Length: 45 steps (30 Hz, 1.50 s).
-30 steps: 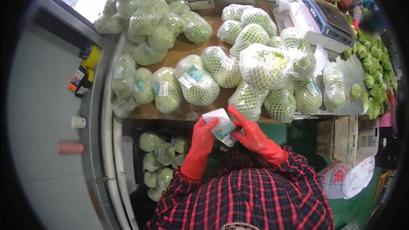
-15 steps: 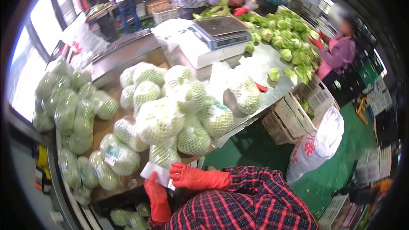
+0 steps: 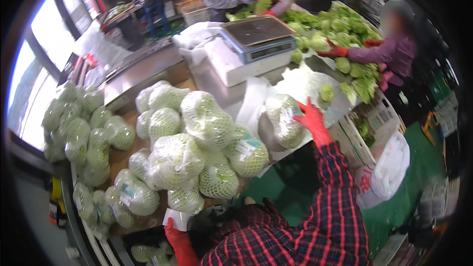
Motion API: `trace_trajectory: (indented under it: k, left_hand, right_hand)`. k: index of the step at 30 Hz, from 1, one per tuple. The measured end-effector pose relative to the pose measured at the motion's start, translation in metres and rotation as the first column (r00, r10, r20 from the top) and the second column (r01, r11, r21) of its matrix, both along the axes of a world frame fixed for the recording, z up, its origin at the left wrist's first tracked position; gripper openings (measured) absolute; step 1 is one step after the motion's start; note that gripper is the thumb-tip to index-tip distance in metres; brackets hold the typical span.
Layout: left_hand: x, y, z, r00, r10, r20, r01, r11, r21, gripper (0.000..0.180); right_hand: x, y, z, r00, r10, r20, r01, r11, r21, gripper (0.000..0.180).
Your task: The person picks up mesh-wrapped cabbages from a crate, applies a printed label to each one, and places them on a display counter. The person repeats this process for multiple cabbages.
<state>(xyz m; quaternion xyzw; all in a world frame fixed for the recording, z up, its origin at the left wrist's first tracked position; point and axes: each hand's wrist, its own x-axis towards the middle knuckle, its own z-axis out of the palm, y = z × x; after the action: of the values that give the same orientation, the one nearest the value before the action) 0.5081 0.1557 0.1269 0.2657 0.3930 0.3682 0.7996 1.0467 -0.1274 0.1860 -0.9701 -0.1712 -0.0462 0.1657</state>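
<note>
My right hand [image 3: 311, 119], in a red rubber glove, reaches out over the table edge and rests its fingers on a netted bag of green cabbages [image 3: 284, 119] lying apart from the main pile. My left hand [image 3: 178, 242], also red-gloved, is low at the near table edge and holds a small white roll of labels [image 3: 176, 218]. A heap of netted cabbage bags [image 3: 197, 143] covers the wooden table [image 3: 120, 158] in front of me. My plaid sleeves fill the lower part of the view.
A weighing scale [image 3: 256, 37] stands on a white box behind the pile. More wrapped cabbages [image 3: 84, 123] lie at the left. Other people in gloves handle loose cabbages [image 3: 340, 24] at the back right. Crates and a white sack [image 3: 389, 167] stand on the green floor.
My right hand has let go of the label roll and stretched right to the lone cabbage bag. My left hand stays low with the roll. The view has swung right.
</note>
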Motion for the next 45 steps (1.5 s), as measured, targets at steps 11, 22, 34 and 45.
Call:
trace_trajectory:
  k: [11,22,34,45]
  left_hand:
    - [-0.009,-0.028,0.015,0.987,0.146,0.068,-0.146,0.989,0.005,0.038]
    - [-0.044,-0.053,0.040,0.930,0.340,-0.138,-0.350,0.935,-0.051,0.035]
    - [-0.145,0.021,0.000,0.894,0.384,0.233,-0.353,0.921,-0.163,0.028]
    - [-0.229,0.061,-0.010,0.953,0.122,0.279,-0.136,0.990,0.030,0.025]
  right_hand:
    - [-0.062,0.094,0.023,0.970,0.215,0.117,-0.218,0.976,0.013,0.069]
    - [-0.248,0.267,0.072,0.185,0.971,0.150,-0.930,0.223,-0.293,0.108]
    - [-0.209,0.403,0.139,0.314,0.906,-0.283,-0.852,0.400,0.337,0.088]
    - [-0.333,0.482,0.181,0.395,0.888,-0.237,-0.905,0.331,-0.268,0.075]
